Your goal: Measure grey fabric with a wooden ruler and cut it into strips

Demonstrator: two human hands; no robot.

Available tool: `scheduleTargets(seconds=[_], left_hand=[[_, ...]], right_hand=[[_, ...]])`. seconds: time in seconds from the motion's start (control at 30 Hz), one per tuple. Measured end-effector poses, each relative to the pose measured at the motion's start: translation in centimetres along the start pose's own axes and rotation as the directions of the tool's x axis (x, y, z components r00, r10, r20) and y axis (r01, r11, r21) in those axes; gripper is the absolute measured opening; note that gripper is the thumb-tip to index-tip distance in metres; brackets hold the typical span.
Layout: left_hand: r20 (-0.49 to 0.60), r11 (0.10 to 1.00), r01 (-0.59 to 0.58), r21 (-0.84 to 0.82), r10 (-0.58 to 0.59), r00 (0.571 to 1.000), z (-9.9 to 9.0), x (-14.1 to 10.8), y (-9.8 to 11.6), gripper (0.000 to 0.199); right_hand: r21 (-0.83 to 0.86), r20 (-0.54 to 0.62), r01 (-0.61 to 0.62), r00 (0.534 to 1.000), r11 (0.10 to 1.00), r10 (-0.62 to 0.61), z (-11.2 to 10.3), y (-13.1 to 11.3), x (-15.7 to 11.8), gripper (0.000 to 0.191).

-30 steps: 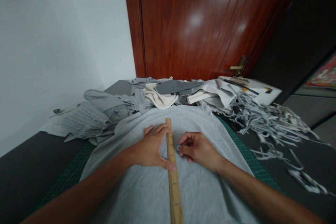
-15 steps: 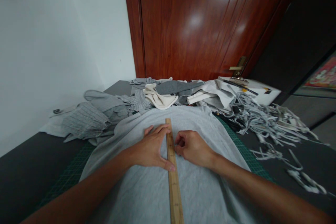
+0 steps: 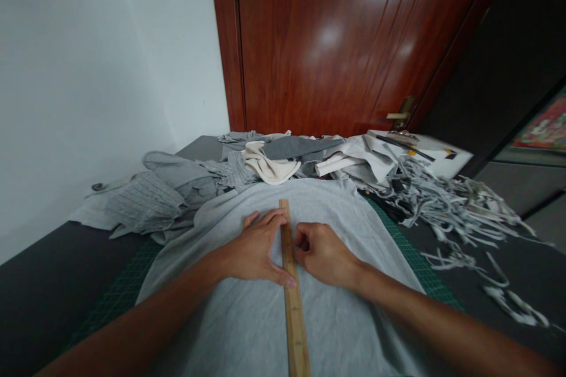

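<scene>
A wooden ruler (image 3: 295, 318) lies lengthwise on a spread light grey cloth (image 3: 247, 318), running from the near edge of the view towards the door. My left hand (image 3: 255, 253) has its fingers spread, with fingertips and thumb pressing on the ruler from its left side. Just right of the ruler, my right hand (image 3: 325, 253) is closed in a pinch close to the cloth. Whatever its fingertips hold, if anything, is hidden.
Under the cloth lies a green cutting mat (image 3: 400, 241) on a dark table (image 3: 39, 283). Folded grey fabrics (image 3: 145, 203) and a cream piece (image 3: 272, 168) line the back. Cut strips (image 3: 442, 206) are heaped at the right beside a white box (image 3: 446, 156).
My right hand has slid slightly towards me along the ruler, still pinched. My left hand stays on the ruler.
</scene>
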State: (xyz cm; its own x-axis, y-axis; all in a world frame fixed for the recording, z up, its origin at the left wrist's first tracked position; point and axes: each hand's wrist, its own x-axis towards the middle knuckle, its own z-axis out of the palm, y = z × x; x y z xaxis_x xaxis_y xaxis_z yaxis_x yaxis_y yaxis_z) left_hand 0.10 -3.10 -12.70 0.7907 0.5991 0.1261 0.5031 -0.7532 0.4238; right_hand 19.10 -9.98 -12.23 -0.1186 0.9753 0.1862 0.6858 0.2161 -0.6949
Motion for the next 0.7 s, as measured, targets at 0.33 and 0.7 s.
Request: scheduleTargets(seconds=[0.33,0.7], left_hand=[[-0.003,1.0,0.01,0.001,-0.01,1.0,0.0,0.0,0.2,0.097],[0.016,1.0,0.011,0.016,-0.012,1.0,0.1,0.0,0.0,0.109]], right_hand=[[0.075,0.05,-0.065,0.997,0.995,0.061,0.4,-0.9,-3.8,0.021],[0.213,0.32,-0.256,0.93,0.943,0.18,2.2,-1.0,-10.8,0.029]])
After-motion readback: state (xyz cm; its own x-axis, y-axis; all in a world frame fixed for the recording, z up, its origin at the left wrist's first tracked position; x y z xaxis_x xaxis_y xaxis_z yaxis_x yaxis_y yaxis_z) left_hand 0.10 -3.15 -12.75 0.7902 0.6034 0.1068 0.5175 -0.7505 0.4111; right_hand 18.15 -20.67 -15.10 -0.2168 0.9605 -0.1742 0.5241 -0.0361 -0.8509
